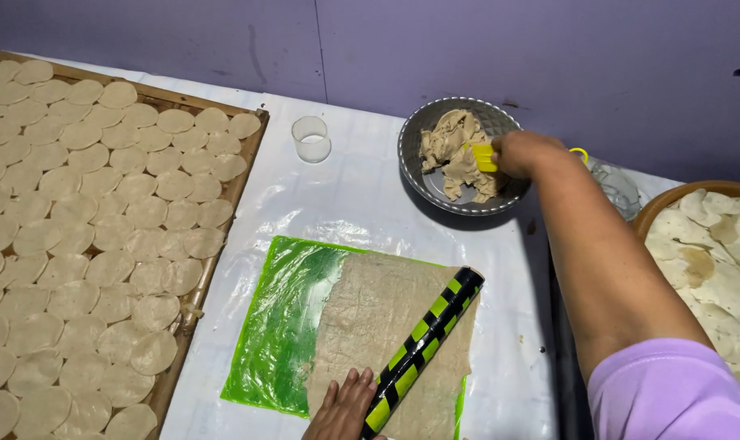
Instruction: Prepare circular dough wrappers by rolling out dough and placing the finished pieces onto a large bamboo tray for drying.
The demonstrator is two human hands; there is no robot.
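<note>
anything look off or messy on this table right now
One thing: the thin rolled beige dough sheet has a ragged, torn left edge, so part of the green plastic mat lies bare. The black and green striped rolling pin lies diagonally across it. The round dough discs sit neatly on their tray.

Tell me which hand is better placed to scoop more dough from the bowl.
Right. The right hand is already over the bowl, holding a yellow scraper against the dough. The left hand lies flat on the rolled sheet beside the rolling pin, far from the bowl.
</note>
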